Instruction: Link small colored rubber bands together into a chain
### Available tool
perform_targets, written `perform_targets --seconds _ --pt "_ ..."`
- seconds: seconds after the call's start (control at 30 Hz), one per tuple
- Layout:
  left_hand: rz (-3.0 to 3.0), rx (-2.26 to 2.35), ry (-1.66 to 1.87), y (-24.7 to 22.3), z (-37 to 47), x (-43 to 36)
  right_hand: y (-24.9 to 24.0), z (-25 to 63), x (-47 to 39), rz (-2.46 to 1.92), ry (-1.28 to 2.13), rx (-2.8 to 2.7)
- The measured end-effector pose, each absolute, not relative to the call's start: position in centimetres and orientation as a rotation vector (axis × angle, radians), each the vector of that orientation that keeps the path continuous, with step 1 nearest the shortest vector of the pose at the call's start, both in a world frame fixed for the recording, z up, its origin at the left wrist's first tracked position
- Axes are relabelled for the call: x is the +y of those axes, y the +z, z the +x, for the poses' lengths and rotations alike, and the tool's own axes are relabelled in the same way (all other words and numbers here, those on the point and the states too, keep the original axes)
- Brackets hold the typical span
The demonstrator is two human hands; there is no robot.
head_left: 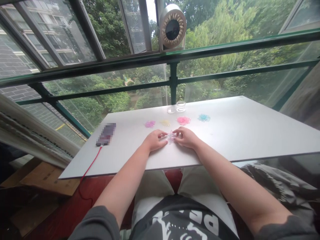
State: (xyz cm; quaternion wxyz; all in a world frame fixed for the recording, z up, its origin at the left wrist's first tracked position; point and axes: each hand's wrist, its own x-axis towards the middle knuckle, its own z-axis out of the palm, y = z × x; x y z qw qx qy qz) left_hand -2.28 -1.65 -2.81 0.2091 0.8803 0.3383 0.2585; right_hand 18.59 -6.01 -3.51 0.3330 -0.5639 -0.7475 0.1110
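On the white table (220, 133), a small pile of clear or pale pieces (171, 137) lies between my two hands. My left hand (157, 140) rests at the pile's left side, fingers curved and apart, touching its edge. From the right, my right hand (184, 136) touches the same pile with bent, parted fingers. Beyond them stretches a row of small piles: purple (150, 124), pale yellow (165, 123), pink (183, 120) and blue (204, 117). The single pieces are too small to make out.
Clear round containers (180, 106) stand at the table's far edge. A phone (106, 134) with a red cable (92, 162) lies at the left. Behind the table runs a green railing (173, 81); a cardboard box (50, 178) is at the lower left.
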Motion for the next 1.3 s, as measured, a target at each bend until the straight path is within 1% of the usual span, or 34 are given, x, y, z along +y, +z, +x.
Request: perform_targets --seconds 0.1,0.37,0.53,0.63,0.77,0.9,1.13,1.3 --pt "2.478 0.981 0.740 -2.8 -1.9 -2.0 -3.6 18.5 -5.9 -1.463 0.288 -1.948" --pt "2.447 0.913 0.731 -2.8 -1.4 -2.4 -3.5 18.6 -5.9 -1.461 0.305 -1.935" --pt "2.350 0.889 0.904 -2.8 -0.8 -2.6 -3.5 18.4 -6.0 -1.394 0.315 -1.930" --pt "2.444 0.839 0.942 -2.8 -0.2 -2.8 -3.4 18.2 -6.1 -1.361 0.334 -1.932" --pt "2.523 0.828 0.897 -2.7 0.2 -2.8 -3.2 18.0 -6.3 -1.359 0.347 -1.939" --pt "2.470 0.852 0.888 -2.7 0.2 -2.7 -3.2 18.1 -6.3 -1.352 0.366 -1.922" --pt "2.270 0.923 1.017 -3.0 -0.2 -2.3 -3.4 18.4 -6.1 -1.338 0.378 -1.872" --pt "2.218 0.920 1.010 -3.0 -0.1 -2.4 -3.3 18.4 -6.2 -1.298 0.410 -1.883"
